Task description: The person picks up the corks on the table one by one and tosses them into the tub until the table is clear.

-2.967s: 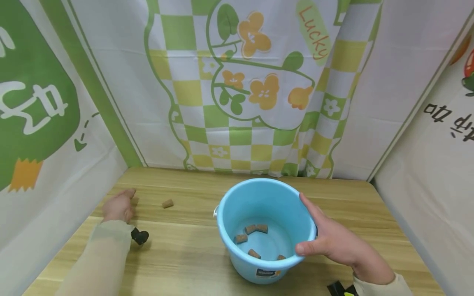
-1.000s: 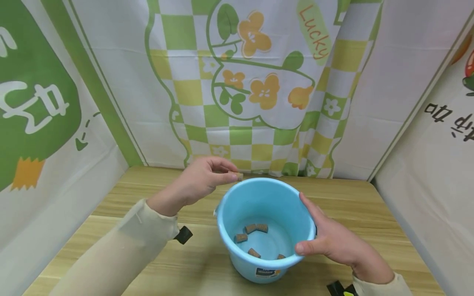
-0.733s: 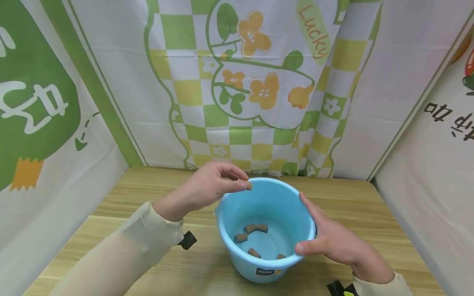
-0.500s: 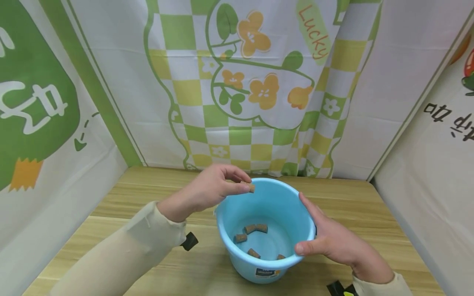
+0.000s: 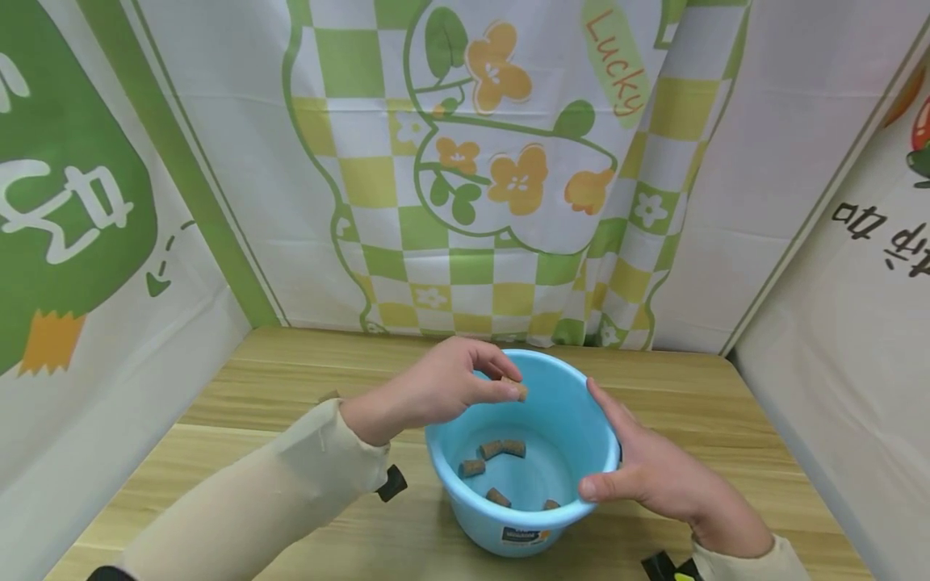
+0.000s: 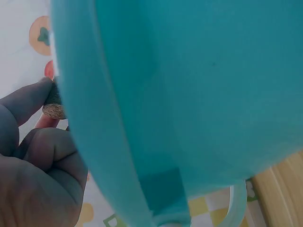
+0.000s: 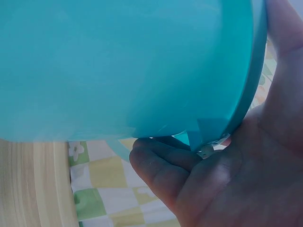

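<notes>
A light blue bucket [image 5: 552, 415] stands on the wooden table, with several brown corks [image 5: 513, 449] lying on its bottom. My left hand [image 5: 450, 383] is over the bucket's far left rim and pinches another cork [image 5: 517, 389] between thumb and fingers, above the opening. In the left wrist view that cork [image 6: 55, 110] shows beside the rim, partly hidden by it. My right hand [image 5: 647, 468] grips the bucket's right rim, thumb on the near side. Its fingers [image 7: 161, 158] curl under the rim, against the outer wall, in the right wrist view.
One more cork [image 5: 329, 396] lies on the table [image 5: 291, 363] at left, partly covered by my left sleeve [image 5: 291, 476]. A printed curtain [image 5: 479, 274] hangs behind the table, with cloth walls on both sides.
My left hand has come from the table's left end with a cork, then moved right and lower, from beside the bucket to over its opening. The right hand and bucket have stayed put.
</notes>
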A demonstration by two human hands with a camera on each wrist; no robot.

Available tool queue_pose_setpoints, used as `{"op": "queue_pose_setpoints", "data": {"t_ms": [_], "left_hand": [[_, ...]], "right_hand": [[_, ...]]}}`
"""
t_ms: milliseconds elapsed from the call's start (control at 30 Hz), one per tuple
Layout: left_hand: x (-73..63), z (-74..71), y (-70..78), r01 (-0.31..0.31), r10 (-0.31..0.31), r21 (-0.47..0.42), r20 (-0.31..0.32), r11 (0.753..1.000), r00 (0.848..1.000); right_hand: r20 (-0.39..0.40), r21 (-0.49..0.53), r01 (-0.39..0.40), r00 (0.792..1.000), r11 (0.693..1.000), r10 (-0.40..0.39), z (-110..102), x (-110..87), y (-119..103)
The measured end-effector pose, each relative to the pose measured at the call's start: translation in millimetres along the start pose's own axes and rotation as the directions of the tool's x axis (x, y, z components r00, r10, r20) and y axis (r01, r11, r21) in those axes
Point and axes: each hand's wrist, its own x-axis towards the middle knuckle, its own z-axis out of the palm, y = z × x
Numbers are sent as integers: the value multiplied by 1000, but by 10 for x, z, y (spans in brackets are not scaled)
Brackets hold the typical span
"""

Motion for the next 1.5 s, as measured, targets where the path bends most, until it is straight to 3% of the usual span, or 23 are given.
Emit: {"op": "queue_pose_setpoints", "data": {"t_ms": [600,933,1233,1500], "left_hand": [[71,184,54,-62,60,36,54,997,997],[57,229,66,-69,71,-33,42,997,997],[-20,100,-17,-75,74,-91,-24,993,997],[-114,-113,-152,-81,64,-149,-112,986,992]], "right_hand": [[1,-8,24,1000,1000,-24,-4,-5,10],[14,25,26,1000,999,-26,-4,-6,21],[-1,-11,35,999,999,-35,-10,-10,15],[-13,-36,32,999,999,-33,-5,-6,21]]}}
